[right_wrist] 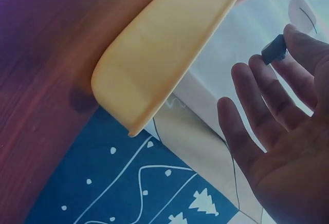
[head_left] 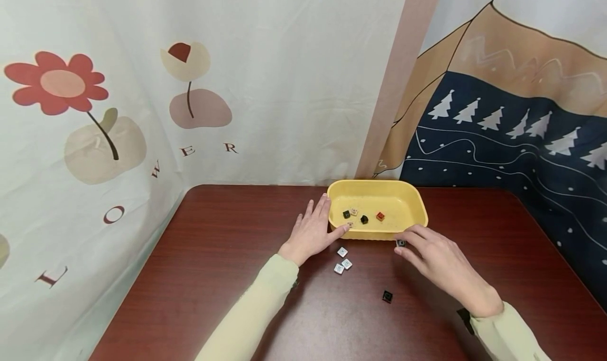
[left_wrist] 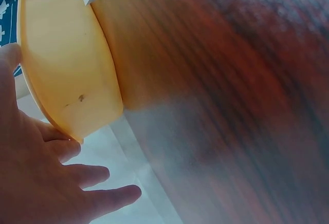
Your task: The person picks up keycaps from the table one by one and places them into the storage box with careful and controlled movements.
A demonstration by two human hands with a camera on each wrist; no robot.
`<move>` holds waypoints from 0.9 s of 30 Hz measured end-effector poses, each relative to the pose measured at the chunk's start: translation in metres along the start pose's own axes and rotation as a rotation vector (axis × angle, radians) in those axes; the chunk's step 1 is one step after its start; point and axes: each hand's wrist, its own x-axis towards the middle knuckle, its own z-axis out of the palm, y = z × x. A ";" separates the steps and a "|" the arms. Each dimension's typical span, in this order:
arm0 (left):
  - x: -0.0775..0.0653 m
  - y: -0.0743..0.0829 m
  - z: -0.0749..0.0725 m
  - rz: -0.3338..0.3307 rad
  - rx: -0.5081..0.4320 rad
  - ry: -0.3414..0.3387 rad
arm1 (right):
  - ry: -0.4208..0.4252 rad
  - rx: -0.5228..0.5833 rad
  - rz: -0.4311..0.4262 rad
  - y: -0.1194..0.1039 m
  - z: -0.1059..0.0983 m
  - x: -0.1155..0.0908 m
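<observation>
My right hand [head_left: 438,261] pinches a small dark keycap [right_wrist: 274,50] between thumb and fingers, just outside the front right corner of a yellow plastic basin [head_left: 417,203]. The other fingers of that hand extend loosely. At the basin's left end, my left hand [head_left: 313,232] rests with fingers spread along the rim, the thumb over the front edge. Inside the basin lie a red keycap [head_left: 380,216], a black keycap [head_left: 364,220], another dark one [head_left: 346,214] and pale ones [head_left: 354,212].
Three white keycaps [head_left: 342,252] lie on the brown table [head_left: 227,266] in front of the basin. Nearer to me is a black keycap [head_left: 387,296]. A printed curtain [head_left: 284,87] hangs behind the table's back edge.
</observation>
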 end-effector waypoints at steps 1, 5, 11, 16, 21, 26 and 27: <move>0.000 0.000 0.000 -0.001 -0.001 -0.001 | 0.001 0.005 0.009 0.000 0.000 0.002; -0.001 0.000 -0.001 -0.012 -0.002 -0.015 | 0.007 0.013 0.036 0.002 0.002 0.010; 0.000 0.001 -0.001 -0.013 -0.006 -0.015 | 0.015 0.023 0.069 0.006 0.005 0.018; 0.000 0.002 0.000 -0.015 -0.006 -0.013 | -0.012 0.044 0.132 0.008 0.009 0.024; 0.001 0.001 0.000 -0.011 -0.003 -0.010 | 0.002 0.070 0.159 0.012 0.015 0.032; 0.001 0.001 0.000 -0.013 -0.005 -0.010 | -0.019 0.094 0.190 0.016 0.024 0.041; 0.001 0.001 0.000 -0.013 -0.006 -0.010 | -0.028 0.096 0.200 0.017 0.026 0.043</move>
